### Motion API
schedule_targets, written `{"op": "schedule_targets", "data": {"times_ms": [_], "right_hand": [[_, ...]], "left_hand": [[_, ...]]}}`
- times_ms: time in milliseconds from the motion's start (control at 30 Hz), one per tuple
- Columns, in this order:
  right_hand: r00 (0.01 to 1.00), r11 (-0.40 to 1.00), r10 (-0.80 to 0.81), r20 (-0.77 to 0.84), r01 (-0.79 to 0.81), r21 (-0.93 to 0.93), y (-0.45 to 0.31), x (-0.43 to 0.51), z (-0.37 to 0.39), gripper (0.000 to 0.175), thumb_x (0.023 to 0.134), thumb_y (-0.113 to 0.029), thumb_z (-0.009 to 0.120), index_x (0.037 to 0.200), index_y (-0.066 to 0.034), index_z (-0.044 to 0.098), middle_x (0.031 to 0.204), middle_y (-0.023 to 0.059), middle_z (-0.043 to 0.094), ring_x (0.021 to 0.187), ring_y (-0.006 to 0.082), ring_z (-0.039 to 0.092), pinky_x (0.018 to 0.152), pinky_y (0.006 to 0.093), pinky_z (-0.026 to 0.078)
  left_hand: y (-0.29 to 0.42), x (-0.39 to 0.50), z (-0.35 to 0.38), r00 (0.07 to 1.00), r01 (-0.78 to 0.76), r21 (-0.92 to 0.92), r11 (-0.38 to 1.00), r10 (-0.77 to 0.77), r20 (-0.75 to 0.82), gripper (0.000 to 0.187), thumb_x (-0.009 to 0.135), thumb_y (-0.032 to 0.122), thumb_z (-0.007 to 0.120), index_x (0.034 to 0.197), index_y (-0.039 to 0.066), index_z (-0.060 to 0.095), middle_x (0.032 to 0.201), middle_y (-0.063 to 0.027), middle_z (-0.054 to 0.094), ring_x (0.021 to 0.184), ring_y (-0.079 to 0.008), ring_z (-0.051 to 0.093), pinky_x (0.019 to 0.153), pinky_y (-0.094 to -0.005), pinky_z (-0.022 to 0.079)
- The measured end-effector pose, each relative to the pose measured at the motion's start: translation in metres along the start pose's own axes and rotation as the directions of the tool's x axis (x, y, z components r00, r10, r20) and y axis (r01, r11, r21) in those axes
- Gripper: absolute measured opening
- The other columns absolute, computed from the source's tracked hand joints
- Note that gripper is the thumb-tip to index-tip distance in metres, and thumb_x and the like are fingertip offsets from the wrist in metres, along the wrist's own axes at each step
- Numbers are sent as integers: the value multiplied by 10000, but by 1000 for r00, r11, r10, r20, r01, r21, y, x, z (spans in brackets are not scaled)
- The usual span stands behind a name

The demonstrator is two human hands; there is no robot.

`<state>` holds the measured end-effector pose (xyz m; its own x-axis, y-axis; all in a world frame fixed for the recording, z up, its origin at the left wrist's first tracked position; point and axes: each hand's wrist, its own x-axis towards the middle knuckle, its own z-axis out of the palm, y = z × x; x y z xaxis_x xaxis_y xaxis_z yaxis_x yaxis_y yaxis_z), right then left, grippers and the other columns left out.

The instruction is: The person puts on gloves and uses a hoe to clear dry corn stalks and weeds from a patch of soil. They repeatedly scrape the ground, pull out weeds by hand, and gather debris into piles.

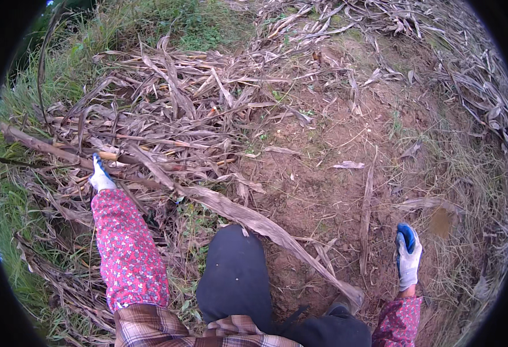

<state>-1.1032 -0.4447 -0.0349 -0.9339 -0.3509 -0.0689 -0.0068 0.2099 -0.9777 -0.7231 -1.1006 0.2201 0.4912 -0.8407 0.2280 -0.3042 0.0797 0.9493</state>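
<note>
My left hand point(100, 175), in a white glove with blue coating, is closed around dry corn stalks at the left of the pile. A thick brown stalk point(41, 145) runs from the hand to the far left, and a yellowish cut end point(107, 155) shows just right of the fingers. One long withered leaf point(245, 217) stretches from near the stalks across my knee's front to my foot. On the right, my right hand point(408, 256), gloved alike, hangs above bare soil with its fingers curled. Nothing shows in it, though its palm is partly hidden.
A heap of dry corn stalks and leaves point(171, 108) spreads ahead on the left, with green grass point(80, 56) beyond. More dry stalks point(483, 82) lie along the right edge. My dark trouser leg point(236, 277) rises over reddish soil point(310, 191).
</note>
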Motion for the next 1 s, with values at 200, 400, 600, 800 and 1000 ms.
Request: {"op": "schedule_targets", "data": {"times_ms": [200,400,600,800,1000], "right_hand": [[969,725,-220,-110,87,-683,30,11,-28,535,730,-169,703,1207,-54,489,1170,174,517,1082,332,496,925,398,408],[949,430,-174,262,313,-847,-12,42,13,860,639,-333,736,1363,-134,315,1372,162,311,1272,354,276,1003,517,252],[953,293,-112,283,303,-907,40,84,15,725,702,-413,671,1314,-140,394,1326,154,382,1247,348,317,1004,519,244],[979,24,156,133,131,-991,67,15,-124,525,790,-368,572,1244,-127,470,1183,89,509,1164,258,420,985,518,261],[157,-751,274,-949,-582,-313,-40,-271,-320,307,835,-292,517,1082,-144,622,1173,76,573,1135,253,493,925,493,372]], "left_hand": [[-163,-3,-12,822,158,166,973,-223,524,272,828,307,619,1062,172,585,991,16,608,829,-118,564,778,-383,427],[-186,-248,83,79,-411,199,890,-183,980,633,746,200,692,1294,64,405,1220,-84,516,1110,-224,497,899,-358,419],[-124,-431,95,-580,-693,-520,500,43,814,771,664,291,728,1322,89,378,1223,-180,486,1135,-349,456,975,-415,356],[-175,-437,129,-610,-768,-528,363,-160,776,736,640,339,736,1266,108,427,1184,-147,490,1123,-331,448,955,-430,355],[-210,-455,159,-479,-876,-461,139,-348,806,579,599,473,736,1005,103,552,1072,-130,559,1044,-303,520,859,-398,428]]}}
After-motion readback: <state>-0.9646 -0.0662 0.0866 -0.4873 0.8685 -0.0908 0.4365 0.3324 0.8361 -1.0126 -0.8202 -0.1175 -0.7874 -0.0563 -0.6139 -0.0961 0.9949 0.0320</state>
